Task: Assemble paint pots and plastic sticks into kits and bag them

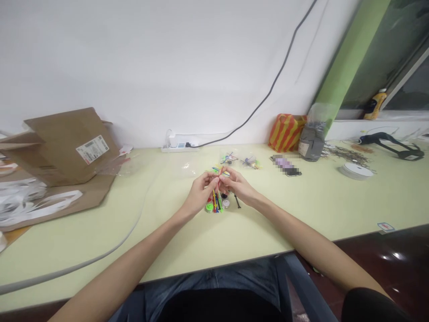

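Right of the power strip and well in front of it, the head view shows me a thin red piece held above the worktop. I judge that a loose pinch could drop it among the coloured sticks below, farther from the power strip. Left hand and right hand are narrow, fingertips pinching that 1 piece.

red stick, lime-green disc, red-and-yellow striped bag, pale yellow-green table
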Available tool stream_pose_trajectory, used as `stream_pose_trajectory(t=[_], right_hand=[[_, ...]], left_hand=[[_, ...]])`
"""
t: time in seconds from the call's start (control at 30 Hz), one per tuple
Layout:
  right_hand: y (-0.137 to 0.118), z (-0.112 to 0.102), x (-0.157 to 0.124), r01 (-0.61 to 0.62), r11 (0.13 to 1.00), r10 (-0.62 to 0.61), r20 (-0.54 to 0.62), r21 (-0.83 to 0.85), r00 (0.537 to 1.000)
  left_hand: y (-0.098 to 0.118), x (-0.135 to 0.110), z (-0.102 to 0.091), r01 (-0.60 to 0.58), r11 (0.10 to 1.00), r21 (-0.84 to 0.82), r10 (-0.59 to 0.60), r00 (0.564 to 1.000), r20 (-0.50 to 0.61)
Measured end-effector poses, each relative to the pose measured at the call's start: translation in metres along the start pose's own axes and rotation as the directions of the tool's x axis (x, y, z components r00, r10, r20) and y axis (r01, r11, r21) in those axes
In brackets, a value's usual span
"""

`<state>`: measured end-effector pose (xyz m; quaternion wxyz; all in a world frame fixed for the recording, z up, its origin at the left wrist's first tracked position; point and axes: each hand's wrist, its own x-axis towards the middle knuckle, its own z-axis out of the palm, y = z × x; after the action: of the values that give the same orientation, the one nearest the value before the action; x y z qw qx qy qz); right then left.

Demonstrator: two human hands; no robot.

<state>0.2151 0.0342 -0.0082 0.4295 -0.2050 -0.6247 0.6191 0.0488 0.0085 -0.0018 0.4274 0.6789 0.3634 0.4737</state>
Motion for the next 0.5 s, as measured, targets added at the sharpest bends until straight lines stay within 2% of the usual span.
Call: stream_pose_trajectory(t=[0.1,0.17,0.3,0.4,0.5], right_hand=[[0.000,0.004,-0.001,-0.054,0.998,0.053,0.018,0.041,0.998],[-0.001,0.005,-0.002,-0.094,0.995,0.093,0.043,0.024,0.995],[-0.005,0.006,-0.005,-0.132,0.991,0.135,0.090,-0.034,0.987],[-0.009,0.007,-0.006,-0.110,0.993,0.114,0.136,-0.038,0.984],[-0.011,0.006,-0.004,-0.065,0.998,0.065,0.114,-0.003,0.991]], left_hand=[[0.002,-0.004,-0.002,-0.017,0.996,0.086,0.013,0.998,0.055],[0.001,-0.008,-0.004,-0.038,0.972,0.230,0.011,0.993,0.117],[0.000,-0.011,-0.006,-0.113,0.846,0.521,0.031,0.986,0.164],[0.002,-0.011,-0.007,-0.143,0.794,0.591,0.050,0.984,0.171],[0.004,-0.010,-0.008,-0.190,0.755,0.628,0.119,0.981,0.153]])
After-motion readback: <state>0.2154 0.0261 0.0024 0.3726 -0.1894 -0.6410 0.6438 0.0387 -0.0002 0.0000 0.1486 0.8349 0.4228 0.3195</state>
